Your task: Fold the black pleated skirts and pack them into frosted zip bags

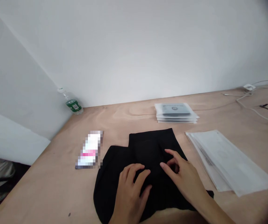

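Note:
Black cloth [152,140], partly folded, lies on the wooden table in front of me. On its lower middle rests my left hand [132,186], fingers bent and apart, holding nothing. Just to the right, my right hand [180,172] is over the cloth with its thumb and index finger spread and the other fingers curled under. Nothing shows between the thumb and index finger. The hands are apart from each other, and each hides part of the cloth beneath it.
A blurred-out phone [90,149] lies left of the cloth. A bottle [73,104] stands at the back left corner. Stacked packets [176,113] sit near the wall, flat clear bags [232,161] at right, cables [248,101] at the far right. The table [54,177] has a left edge.

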The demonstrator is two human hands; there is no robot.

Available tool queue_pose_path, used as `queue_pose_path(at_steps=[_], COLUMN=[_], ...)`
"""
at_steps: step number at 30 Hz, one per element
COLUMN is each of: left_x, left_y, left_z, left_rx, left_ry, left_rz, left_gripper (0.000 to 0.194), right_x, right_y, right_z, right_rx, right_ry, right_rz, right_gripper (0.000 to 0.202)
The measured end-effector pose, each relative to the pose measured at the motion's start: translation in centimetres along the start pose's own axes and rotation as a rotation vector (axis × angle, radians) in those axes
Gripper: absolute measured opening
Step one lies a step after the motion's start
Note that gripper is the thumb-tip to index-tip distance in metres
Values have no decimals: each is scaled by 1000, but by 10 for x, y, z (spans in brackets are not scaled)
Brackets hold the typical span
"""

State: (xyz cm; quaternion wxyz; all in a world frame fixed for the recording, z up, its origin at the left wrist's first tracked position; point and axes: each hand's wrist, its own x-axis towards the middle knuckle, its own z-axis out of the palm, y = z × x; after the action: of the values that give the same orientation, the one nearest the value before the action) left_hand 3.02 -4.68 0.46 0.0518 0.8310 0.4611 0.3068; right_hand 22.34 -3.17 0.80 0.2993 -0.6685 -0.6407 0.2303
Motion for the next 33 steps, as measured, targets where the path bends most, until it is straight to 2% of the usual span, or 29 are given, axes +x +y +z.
queue_pose_path(at_steps=[5, 9, 12, 14, 17, 19, 23, 25, 28, 29, 33], left_x=[-5, -1, 1, 2, 2, 1, 1, 1, 2, 2, 1], left_y=[-4, 0, 1, 0, -1, -2, -1, 0, 1, 1, -1], left_z=[2, 6, 7, 7, 7, 7, 6, 5, 2, 2, 1], left_rx=[-41, -65, -66, -70, -70, -60, -52, -61, -76, -81, -81], left_ry=[78, 122, 95, 83, 76, 61, 17, 10, 6, 4, -8], left_rz=[-3, 65, 110, 127, 149, 157, 171, 171, 161, 158, 165], left_gripper=[33, 35, 36, 35, 31, 29, 29, 30, 32, 32, 36], right_x=[-3, -7, -8, -7, -2, 1, 3, 2, 2, 2, 2], right_y=[-5, 0, 3, 1, -2, -1, 8, 19, 47, 59, 96], right_z=[-2, -8, -9, -6, 2, 9, 7, -3, -24, -30, -41], right_rx=[39, -36, -209, -321, -445, -495, -503, -507, -585, -621, -702], right_ry=[31, 68, 144, 177, 59, -53, -141, -63, 150, 187, 192], right_rz=[-29, -44, -152, -275, -510, -547, -449, -370, -138, -71, 80], right_gripper=[38, 32, 27, 31, 46, 55, 60, 58, 57, 57, 53])
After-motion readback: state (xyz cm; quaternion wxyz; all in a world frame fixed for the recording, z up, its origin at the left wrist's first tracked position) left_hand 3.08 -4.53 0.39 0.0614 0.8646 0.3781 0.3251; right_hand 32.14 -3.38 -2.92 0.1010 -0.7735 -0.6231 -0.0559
